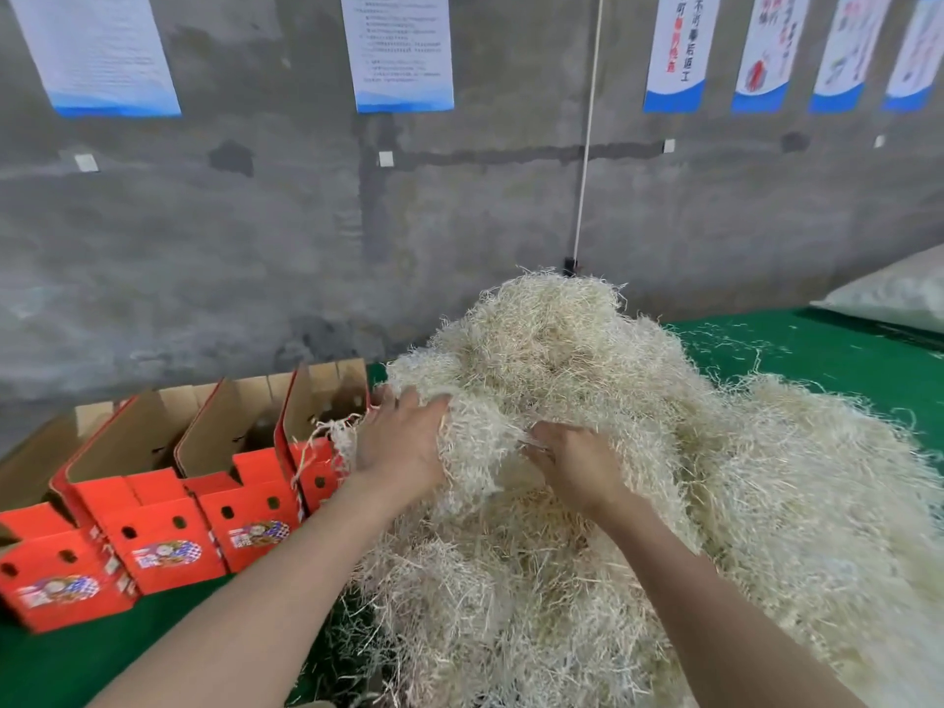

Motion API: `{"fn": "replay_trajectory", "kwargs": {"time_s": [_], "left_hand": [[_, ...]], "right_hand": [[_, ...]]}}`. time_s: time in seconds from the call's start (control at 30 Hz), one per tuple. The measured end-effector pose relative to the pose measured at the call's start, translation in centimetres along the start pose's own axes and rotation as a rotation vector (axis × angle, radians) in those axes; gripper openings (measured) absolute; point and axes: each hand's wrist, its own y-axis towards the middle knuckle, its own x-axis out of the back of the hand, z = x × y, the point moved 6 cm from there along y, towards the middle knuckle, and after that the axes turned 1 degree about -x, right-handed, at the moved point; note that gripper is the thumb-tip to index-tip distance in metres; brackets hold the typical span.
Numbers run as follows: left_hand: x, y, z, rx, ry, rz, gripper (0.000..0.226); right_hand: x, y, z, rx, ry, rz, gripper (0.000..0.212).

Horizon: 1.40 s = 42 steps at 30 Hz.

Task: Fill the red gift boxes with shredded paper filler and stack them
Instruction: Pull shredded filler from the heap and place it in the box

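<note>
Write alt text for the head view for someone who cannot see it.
A left hand and right hand grasp a pale heap of shredded paper filler on a green table; open red cardboard gift boxes stand at left.

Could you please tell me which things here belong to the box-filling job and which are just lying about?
For the job:
- shredded paper filler, in a big heap
- red gift boxes, open, in a row left of the heap
- left hand and right hand, both in the filler

Just lying about:
- posters on the wall
- white cord hanging down it
- white sack at far right
</note>
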Motion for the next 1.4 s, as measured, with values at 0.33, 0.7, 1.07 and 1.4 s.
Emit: {"fn": "replay_trajectory", "kwargs": {"time_s": [0.33, 0.7, 1.07, 1.4], "left_hand": [[-1.0, -1.6, 1.3, 0.247, -0.373, -0.133, 0.056], [-1.4, -1.6, 2.2, 0.347, -0.511, -0.082, 0.048], [-1.9, -1.3, 5.9, 0.434, -0.634, -0.228, 0.023], [-1.6, -2.6, 6.6, 0.512, -0.959, -0.215, 0.015]], "right_hand": [[-1.3, -1.7, -1.7, -0.027, -0.111, -0.086, 0.029], [0.4, -2.7, -2.7, -0.114, -0.199, -0.228, 0.037], [-1.4, -3.3, -5.6, -0.202, -0.199, -0.154, 0.028], [-0.2, -2.6, -3.9, -0.255, -0.225, 0.016, 0.068]]}}
